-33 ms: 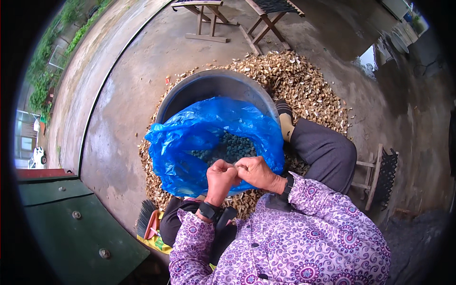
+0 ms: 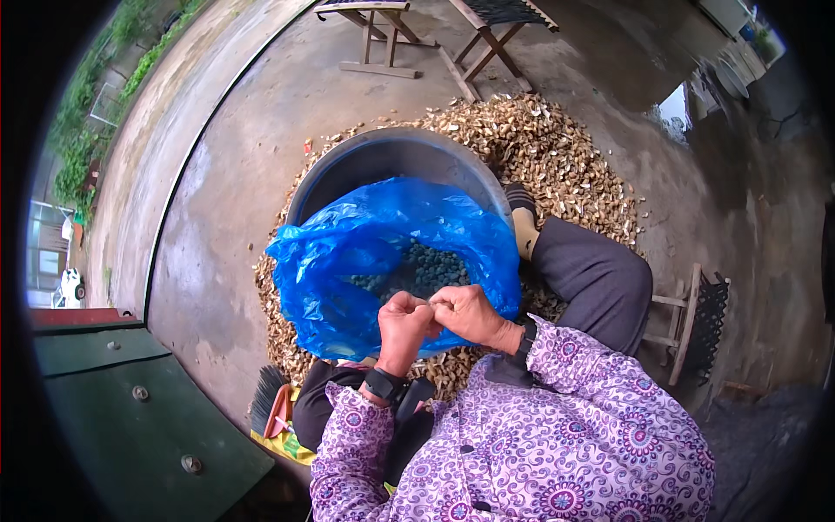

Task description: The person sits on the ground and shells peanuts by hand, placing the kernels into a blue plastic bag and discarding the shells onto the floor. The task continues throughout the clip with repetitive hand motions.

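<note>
My left hand (image 2: pixel 404 329) and my right hand (image 2: pixel 475 315) meet fingertip to fingertip above the near side of a blue plastic bag (image 2: pixel 348 304). Both are closed in a pinch, and whatever small thing sits between the fingers is hidden by them. The bag lies open inside a wide grey basin (image 2: pixel 335 187), its edge spread over the near rim. Down in the bag is a heap of small rounded kernels (image 2: pixel 430 268), looking bluish there. Dark bands circle both my wrists.
Broken peanut shells (image 2: pixel 557 157) lie around the basin, piled highest at the far right. Wooden folding stools stand at the far side (image 2: pixel 383 39) and at right (image 2: pixel 696 326). A green panel with bolts (image 2: pixel 139 418) is at lower left, near a brush (image 2: pixel 267 393). My foot rests right of the basin.
</note>
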A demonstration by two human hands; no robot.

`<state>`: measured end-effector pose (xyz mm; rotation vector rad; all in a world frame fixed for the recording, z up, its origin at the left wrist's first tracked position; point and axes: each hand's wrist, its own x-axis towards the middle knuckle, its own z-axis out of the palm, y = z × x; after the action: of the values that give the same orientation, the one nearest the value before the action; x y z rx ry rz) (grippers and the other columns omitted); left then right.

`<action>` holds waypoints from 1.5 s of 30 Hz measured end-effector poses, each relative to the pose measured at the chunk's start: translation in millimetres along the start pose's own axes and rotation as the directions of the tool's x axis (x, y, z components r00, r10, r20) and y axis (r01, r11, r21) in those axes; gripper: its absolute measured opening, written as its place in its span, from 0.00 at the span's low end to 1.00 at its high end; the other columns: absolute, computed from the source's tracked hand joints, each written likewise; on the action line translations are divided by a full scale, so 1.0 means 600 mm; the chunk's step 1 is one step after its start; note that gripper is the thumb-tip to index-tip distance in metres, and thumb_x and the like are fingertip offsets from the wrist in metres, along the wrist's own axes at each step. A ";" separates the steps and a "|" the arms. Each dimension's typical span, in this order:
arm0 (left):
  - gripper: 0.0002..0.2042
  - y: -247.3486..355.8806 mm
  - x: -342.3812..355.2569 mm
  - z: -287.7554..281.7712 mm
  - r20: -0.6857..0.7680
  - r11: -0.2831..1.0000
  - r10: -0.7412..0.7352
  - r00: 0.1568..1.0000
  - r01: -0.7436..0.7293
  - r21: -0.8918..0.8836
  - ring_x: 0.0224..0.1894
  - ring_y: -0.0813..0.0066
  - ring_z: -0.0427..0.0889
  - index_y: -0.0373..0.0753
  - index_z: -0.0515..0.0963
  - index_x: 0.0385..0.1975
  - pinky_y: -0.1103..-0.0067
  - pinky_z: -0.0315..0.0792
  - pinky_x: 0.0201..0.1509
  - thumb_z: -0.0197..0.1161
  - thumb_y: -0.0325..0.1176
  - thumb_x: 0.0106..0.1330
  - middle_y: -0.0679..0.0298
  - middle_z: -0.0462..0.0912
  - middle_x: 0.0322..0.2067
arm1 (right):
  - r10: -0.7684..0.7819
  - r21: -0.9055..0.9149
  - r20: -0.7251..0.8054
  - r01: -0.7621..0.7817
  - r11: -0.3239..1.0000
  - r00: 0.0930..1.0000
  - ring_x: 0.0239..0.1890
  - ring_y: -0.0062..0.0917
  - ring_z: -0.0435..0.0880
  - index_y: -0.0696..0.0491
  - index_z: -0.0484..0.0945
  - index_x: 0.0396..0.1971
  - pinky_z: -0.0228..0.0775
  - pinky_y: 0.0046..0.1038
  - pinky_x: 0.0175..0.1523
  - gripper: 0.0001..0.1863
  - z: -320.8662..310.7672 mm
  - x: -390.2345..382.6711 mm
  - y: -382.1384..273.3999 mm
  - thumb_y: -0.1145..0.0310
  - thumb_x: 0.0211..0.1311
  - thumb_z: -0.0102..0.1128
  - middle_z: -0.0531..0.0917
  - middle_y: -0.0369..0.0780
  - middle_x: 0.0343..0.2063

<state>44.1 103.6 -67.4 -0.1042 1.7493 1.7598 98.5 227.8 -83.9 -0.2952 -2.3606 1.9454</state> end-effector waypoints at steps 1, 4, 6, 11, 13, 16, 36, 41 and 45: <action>0.04 0.000 0.000 -0.001 -0.001 1.000 0.003 1.000 -0.003 -0.001 0.15 0.78 0.75 0.34 0.68 0.16 0.83 0.71 0.18 0.53 0.20 0.50 0.61 0.74 0.15 | 0.043 0.020 -0.002 -0.043 0.999 0.999 0.21 0.24 0.78 0.59 0.75 0.21 0.69 0.25 0.27 0.06 0.002 0.003 0.000 0.72 0.46 0.52 0.78 0.43 0.16; 0.04 -0.001 -0.002 -0.008 0.003 0.990 -0.041 0.999 0.041 -0.133 0.16 0.76 0.75 0.33 0.67 0.17 0.82 0.72 0.19 0.53 0.21 0.50 0.60 0.75 0.16 | 0.119 0.093 0.035 -0.122 0.988 0.992 0.18 0.18 0.75 0.59 0.76 0.21 0.68 0.22 0.24 0.07 0.007 0.012 0.012 0.72 0.47 0.52 0.78 0.39 0.15; 0.03 -0.005 -0.003 -0.018 -0.020 0.968 -0.067 0.998 0.060 -0.243 0.17 0.74 0.76 0.33 0.67 0.18 0.81 0.72 0.19 0.53 0.22 0.51 0.58 0.75 0.17 | 0.307 0.409 0.152 -0.342 0.846 0.940 0.16 0.17 0.74 0.60 0.76 0.21 0.66 0.19 0.21 0.08 0.012 0.018 0.016 0.71 0.49 0.51 0.77 0.37 0.16; 0.02 0.016 -0.001 -0.029 -0.030 0.977 0.021 0.999 -0.027 -0.210 0.17 0.74 0.74 0.31 0.68 0.21 0.81 0.72 0.20 0.53 0.22 0.50 0.55 0.75 0.21 | 0.372 0.495 0.198 -0.420 0.761 0.907 0.14 0.15 0.71 0.59 0.77 0.23 0.64 0.17 0.18 0.09 -0.002 0.027 0.029 0.68 0.51 0.54 0.75 0.35 0.16; 0.02 0.022 0.000 -0.039 -0.070 0.983 0.055 0.996 -0.066 -0.172 0.17 0.76 0.74 0.31 0.70 0.22 0.83 0.70 0.20 0.54 0.23 0.50 0.57 0.76 0.21 | 0.393 0.301 0.148 -0.420 0.856 0.907 0.14 0.14 0.70 0.59 0.77 0.25 0.64 0.17 0.18 0.09 -0.012 0.035 0.028 0.68 0.51 0.56 0.75 0.34 0.16; 0.03 0.025 -0.004 -0.053 -0.105 0.981 0.071 0.992 -0.089 -0.173 0.17 0.78 0.74 0.32 0.71 0.23 0.84 0.70 0.20 0.55 0.24 0.51 0.59 0.76 0.20 | 0.378 0.399 0.159 -0.409 0.820 0.912 0.13 0.13 0.70 0.59 0.76 0.24 0.63 0.16 0.17 0.08 -0.015 0.041 0.034 0.69 0.51 0.56 0.75 0.34 0.16; 0.15 -0.010 -0.027 -0.067 0.341 0.487 0.326 0.882 -0.466 0.739 0.30 0.62 0.79 0.37 0.76 0.35 0.72 0.72 0.34 0.60 0.36 0.46 0.56 0.80 0.27 | 0.058 0.971 0.022 -0.035 0.236 0.998 0.17 0.12 0.72 0.59 0.67 0.39 0.66 0.14 0.23 0.27 -0.134 0.092 -0.035 0.47 0.57 0.47 0.75 0.35 0.23; 0.16 -0.023 -0.044 -0.065 0.573 0.323 -0.169 0.802 -0.504 0.801 0.36 0.57 0.77 0.43 0.76 0.38 0.69 0.70 0.40 0.60 0.38 0.47 0.54 0.79 0.30 | 0.215 0.373 0.149 -0.256 0.892 0.965 0.21 0.17 0.76 0.57 0.73 0.34 0.68 0.18 0.25 0.14 -0.060 0.078 0.023 0.62 0.55 0.55 0.78 0.36 0.26; 0.16 -0.020 -0.048 -0.077 0.588 0.354 -0.219 0.779 -0.498 0.792 0.35 0.57 0.77 0.42 0.77 0.36 0.69 0.70 0.39 0.59 0.39 0.46 0.54 0.78 0.30 | 0.225 -0.164 0.207 -0.193 0.967 0.952 0.19 0.15 0.74 0.57 0.76 0.27 0.67 0.17 0.25 0.07 -0.007 0.069 0.051 0.69 0.51 0.55 0.77 0.34 0.18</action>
<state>54.9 48.9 -69.0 1.0706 1.9605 0.4438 61.9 245.5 -115.8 -0.3667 -2.7220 1.9972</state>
